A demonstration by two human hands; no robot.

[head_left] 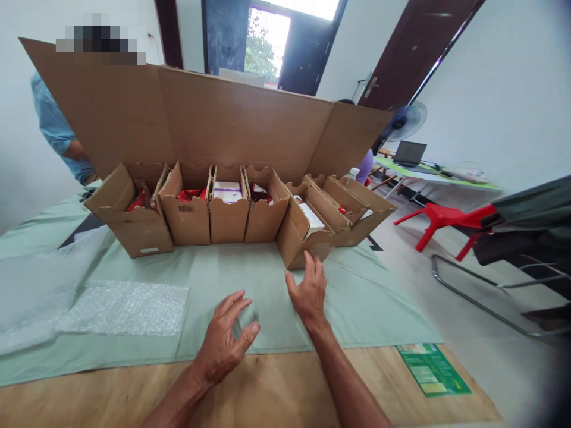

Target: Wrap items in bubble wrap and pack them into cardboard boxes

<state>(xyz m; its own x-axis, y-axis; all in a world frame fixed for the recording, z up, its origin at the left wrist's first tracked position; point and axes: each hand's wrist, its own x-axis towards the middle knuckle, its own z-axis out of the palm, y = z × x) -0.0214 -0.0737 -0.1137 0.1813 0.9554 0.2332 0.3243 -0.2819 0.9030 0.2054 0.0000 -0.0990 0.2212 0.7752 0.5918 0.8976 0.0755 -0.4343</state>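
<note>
My left hand (pixel 227 339) hovers above the green cloth (pixel 223 267), fingers apart, with nothing in it. Further right, my right hand (pixel 310 291) is open too, its fingertips close to the lower front of a cardboard bin (pixel 297 235) that stands out from the row; whether they touch it I cannot tell. That bin has a white box (pixel 311 217) inside. To its left stand several more cardboard bins (pixel 228 221), holding red packets (pixel 191 195) and a white-and-purple box (pixel 227 192). Other bins (pixel 350 199) sit behind it on the right.
A tall folded cardboard panel (pixel 245 119) stands behind the bins. Bubble wrap (pixel 129 306) lies at left. A green printed sheet (pixel 432 368) is on the wooden table edge (pixel 366 368). A person in a blue sleeve (pixel 53 125) is behind the panel. A red stool (pixel 439 220) stands right.
</note>
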